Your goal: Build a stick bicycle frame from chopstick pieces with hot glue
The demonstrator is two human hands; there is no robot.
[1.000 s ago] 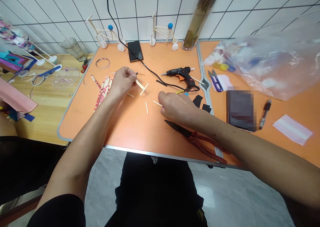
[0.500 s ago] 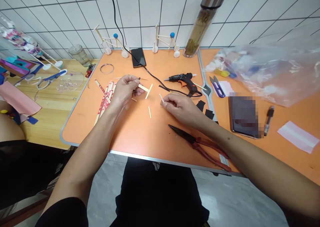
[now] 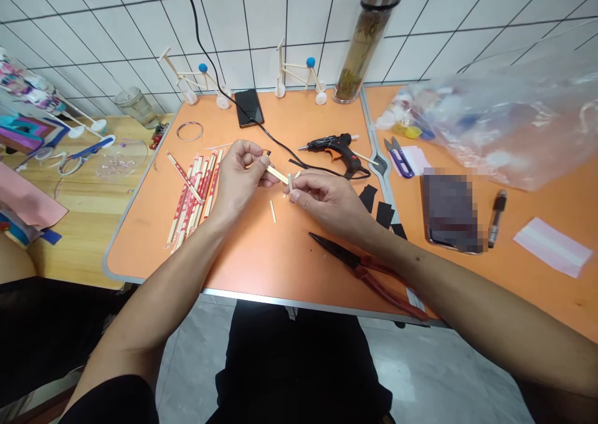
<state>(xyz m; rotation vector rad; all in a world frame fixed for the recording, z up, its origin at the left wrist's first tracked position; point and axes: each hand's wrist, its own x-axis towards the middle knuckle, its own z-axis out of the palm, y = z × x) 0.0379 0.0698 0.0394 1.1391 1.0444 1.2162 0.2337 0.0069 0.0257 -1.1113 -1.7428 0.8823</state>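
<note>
Orange table (image 3: 261, 265) against white tile (image 3: 261, 25): red-wrapped sticks (image 3: 192, 200) on the left, then the left hand (image 3: 239, 174) pinches pale sticks (image 3: 279, 174) mid-table and the right hand (image 3: 326, 198) pinches a short stick (image 3: 290, 183) by their end. I'd keep it square with a light grip; there's room toward the front edge (image 3: 280, 302), but mind the pliers (image 3: 343, 251).

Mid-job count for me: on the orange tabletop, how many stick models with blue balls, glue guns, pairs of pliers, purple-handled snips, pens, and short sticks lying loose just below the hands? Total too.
Stick models: 2
Glue gun: 1
Pliers: 1
Purple-handled snips: 1
Pen: 1
Loose short stick: 1
Total: 7
</note>
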